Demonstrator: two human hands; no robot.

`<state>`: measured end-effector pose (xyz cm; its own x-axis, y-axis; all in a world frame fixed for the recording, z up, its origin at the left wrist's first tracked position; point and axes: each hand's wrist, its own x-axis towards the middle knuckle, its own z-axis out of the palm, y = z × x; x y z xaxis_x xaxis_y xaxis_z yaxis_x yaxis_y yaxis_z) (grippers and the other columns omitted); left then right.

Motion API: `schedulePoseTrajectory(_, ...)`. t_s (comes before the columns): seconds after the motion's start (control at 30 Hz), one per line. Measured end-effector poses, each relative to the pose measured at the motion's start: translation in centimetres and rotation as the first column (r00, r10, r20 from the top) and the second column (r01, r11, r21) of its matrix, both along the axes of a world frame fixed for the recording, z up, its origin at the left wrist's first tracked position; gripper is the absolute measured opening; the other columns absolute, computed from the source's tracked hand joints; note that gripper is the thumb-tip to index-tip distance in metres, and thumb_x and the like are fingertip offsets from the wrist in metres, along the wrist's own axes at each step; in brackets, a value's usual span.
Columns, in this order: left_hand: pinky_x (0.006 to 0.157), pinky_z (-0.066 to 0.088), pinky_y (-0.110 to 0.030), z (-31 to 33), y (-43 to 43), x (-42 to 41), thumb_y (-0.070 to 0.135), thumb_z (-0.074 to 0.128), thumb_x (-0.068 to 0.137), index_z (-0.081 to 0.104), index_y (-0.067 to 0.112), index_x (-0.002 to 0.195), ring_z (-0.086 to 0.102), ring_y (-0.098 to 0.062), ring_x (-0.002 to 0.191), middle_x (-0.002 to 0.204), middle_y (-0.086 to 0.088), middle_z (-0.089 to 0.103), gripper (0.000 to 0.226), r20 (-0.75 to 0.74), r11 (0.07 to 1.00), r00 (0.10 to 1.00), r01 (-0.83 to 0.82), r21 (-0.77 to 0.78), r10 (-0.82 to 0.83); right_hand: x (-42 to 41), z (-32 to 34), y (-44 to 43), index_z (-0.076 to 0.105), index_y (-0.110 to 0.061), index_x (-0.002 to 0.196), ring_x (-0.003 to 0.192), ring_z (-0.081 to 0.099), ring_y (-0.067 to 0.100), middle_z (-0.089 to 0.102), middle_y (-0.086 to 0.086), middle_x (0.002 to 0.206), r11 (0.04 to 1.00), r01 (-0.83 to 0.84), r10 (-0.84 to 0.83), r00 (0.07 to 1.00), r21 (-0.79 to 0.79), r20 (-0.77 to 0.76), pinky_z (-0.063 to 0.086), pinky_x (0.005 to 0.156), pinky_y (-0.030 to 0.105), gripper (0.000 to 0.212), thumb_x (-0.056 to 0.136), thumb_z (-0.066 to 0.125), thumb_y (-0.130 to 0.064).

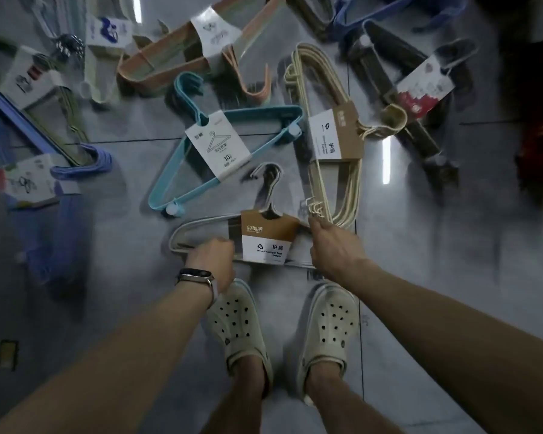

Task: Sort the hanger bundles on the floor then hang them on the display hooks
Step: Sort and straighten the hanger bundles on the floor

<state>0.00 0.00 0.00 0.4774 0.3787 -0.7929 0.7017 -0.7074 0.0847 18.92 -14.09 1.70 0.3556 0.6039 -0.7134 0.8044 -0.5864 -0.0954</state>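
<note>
A grey hanger bundle (265, 236) with a brown and white card sleeve lies on the floor just in front of my feet. My left hand (212, 261) grips its left shoulder, fingers curled over the wire. My right hand (333, 245) grips its right end, right beside the small hooks of a cream hanger bundle (329, 136) that lies lengthwise above. A teal hanger bundle (223, 155) with a white tag lies diagonally beyond the grey one.
More bundles lie scattered on the grey tiled floor: a peach one (201, 48) at the top, black ones (402, 89) top right, blue ones (60, 189) at the left. My two pale clogs (282, 333) stand below the grey bundle.
</note>
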Motion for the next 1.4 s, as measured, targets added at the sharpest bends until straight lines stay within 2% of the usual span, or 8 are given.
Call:
schedulePoseTrajectory(0.37, 0.089, 0.050, -0.040, -6.0, -0.1, -1.0, 0.004, 0.047, 0.096, 0.062, 0.021, 0.126, 0.063, -0.032, 0.115, 0.122, -0.010, 0.065, 0.037, -0.066, 0.982, 0.983, 0.177, 0.071, -0.172, 0.3, -7.1, 2.9, 0.061, -0.009, 0.122, 0.112, 0.066, 0.039, 0.065, 0.016, 0.125, 1.000, -0.015, 0.016, 1.000, 0.021, -0.009, 0.052, 0.087, 0.044, 0.029, 0.096, 0.051, -0.002)
schedulePoseTrajectory(0.73, 0.090, 0.043, -0.036, 2.2, 0.0, -1.0, 0.010, 0.044, 0.100, 0.062, 0.027, 0.122, 0.064, -0.026, 0.112, 0.117, -0.002, 0.067, 0.033, -0.052, 0.943, 0.944, 0.329, 0.045, -0.327, 0.9, 0.1, 0.8, 0.071, -0.010, 0.113, 0.105, 0.065, 0.036, 0.069, 0.016, 0.109, 0.987, 0.161, -0.159, 0.981, 0.007, -0.110, 0.052, 0.088, 0.040, 0.025, 0.093, 0.057, -0.009)
schedulePoseTrajectory(0.93, 0.097, 0.032, -0.040, 8.3, 2.9, -0.2, 0.000, 0.055, 0.073, 0.078, 0.022, 0.101, 0.065, -0.032, 0.109, 0.108, -0.005, 0.076, 0.042, 0.399, 0.976, 0.894, 0.158, 0.152, -0.206, 2.8, 7.9, 0.2, 0.075, -0.013, 0.099, 0.090, 0.066, 0.041, 0.072, 0.017, 0.093, 0.947, 0.312, -0.302, 0.945, 0.074, -0.122, 0.051, 0.074, 0.037, 0.027, 0.083, 0.056, -0.002)
schedulePoseTrajectory(1.0, 0.105, 0.033, -0.048, 9.7, 4.0, 0.8, -0.008, 0.075, 0.068, 0.078, 0.016, 0.105, 0.054, -0.037, 0.126, 0.126, -0.012, 0.069, 0.044, 0.526, 0.978, 0.845, -0.015, 0.209, -0.100, 3.5, 10.1, 0.4, 0.073, -0.010, 0.088, 0.082, 0.066, 0.039, 0.070, 0.015, 0.085, 0.919, 0.388, -0.380, 0.919, 0.067, -0.106, 0.054, 0.070, 0.038, 0.021, 0.078, 0.056, -0.003)
schedulePoseTrajectory(1.07, 0.110, 0.037, -0.054, 12.2, 4.4, 2.7, -0.008, 0.072, 0.074, 0.069, 0.012, 0.123, 0.037, -0.035, 0.139, 0.146, -0.014, 0.052, 0.054, 0.604, 0.961, 0.795, -0.211, 0.176, 0.064, 4.3, 12.0, 0.5, 0.070, -0.011, 0.077, 0.073, 0.063, 0.036, 0.067, 0.012, 0.076, 0.875, 0.480, -0.476, 0.877, 0.066, -0.072, 0.050, 0.063, 0.034, 0.016, 0.076, 0.057, -0.002)
schedulePoseTrajectory(1.2, 0.114, 0.035, -0.043, 15.6, 4.4, 6.9, 0.004, 0.068, 0.079, 0.045, 0.015, 0.146, 0.034, -0.027, 0.134, 0.147, -0.009, 0.039, 0.071, 0.599, 0.786, 0.600, -0.612, -0.082, 0.530, 6.0, 13.8, 0.5, 0.045, -0.013, 0.053, 0.058, 0.049, 0.032, 0.048, 0.006, 0.055, 0.764, 0.633, -0.631, 0.773, 0.126, -0.063, 0.036, 0.056, 0.028, 0.023, 0.069, 0.057, -0.001)
schedulePoseTrajectory(1.3, 0.109, 0.046, -0.042, 16.1, 3.6, 10.1, 0.042, 0.075, 0.069, 0.049, 0.017, 0.143, 0.054, -0.023, 0.126, 0.136, -0.001, 0.056, 0.083, 0.171, 0.443, 0.411, -0.788, -0.426, 0.895, 7.2, 14.4, 0.7, 0.039, -0.009, 0.050, 0.054, 0.039, 0.035, 0.034, 0.006, 0.048, 0.728, 0.668, -0.666, 0.743, 0.155, -0.069, 0.030, 0.052, 0.031, 0.023, 0.061, 0.058, -0.004)
schedulePoseTrajectory(1.4, 0.091, 0.057, -0.046, 17.4, 1.2, 13.9, 0.042, 0.078, 0.076, 0.058, 0.018, 0.127, 0.062, -0.021, 0.102, 0.115, -0.002, 0.066, 0.060, -0.196, 0.221, 0.374, -0.816, -0.535, 0.907, 8.7, 14.4, 0.9, 0.045, -0.006, 0.051, 0.052, 0.040, 0.034, 0.032, 0.008, 0.048, 0.674, 0.720, -0.713, 0.693, 0.167, -0.107, 0.030, 0.049, 0.036, 0.018, 0.063, 0.058, -0.007)
